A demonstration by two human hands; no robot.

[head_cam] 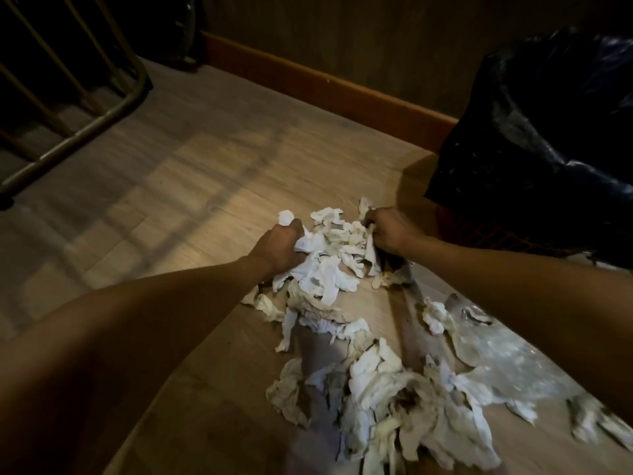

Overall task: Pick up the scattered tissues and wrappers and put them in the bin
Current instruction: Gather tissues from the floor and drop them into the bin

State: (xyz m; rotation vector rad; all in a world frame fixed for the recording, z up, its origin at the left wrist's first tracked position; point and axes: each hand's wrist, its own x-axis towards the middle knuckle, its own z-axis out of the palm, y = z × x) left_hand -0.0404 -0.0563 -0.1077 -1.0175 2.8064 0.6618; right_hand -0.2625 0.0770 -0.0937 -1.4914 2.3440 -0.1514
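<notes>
Two hands work a wood floor under us. Bin, black-bagged, stands far right. Tissues lie heaped mid-floor, more trailing toward us, clear wrapper beside them. Our left hand has fingers curled tight on tissues; right hand likewise clenches tissues.

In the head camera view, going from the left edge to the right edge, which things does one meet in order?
Dark metal railing → left hand gripping crumpled white tissues → right hand on the same heap → black plastic bin bag.
</notes>
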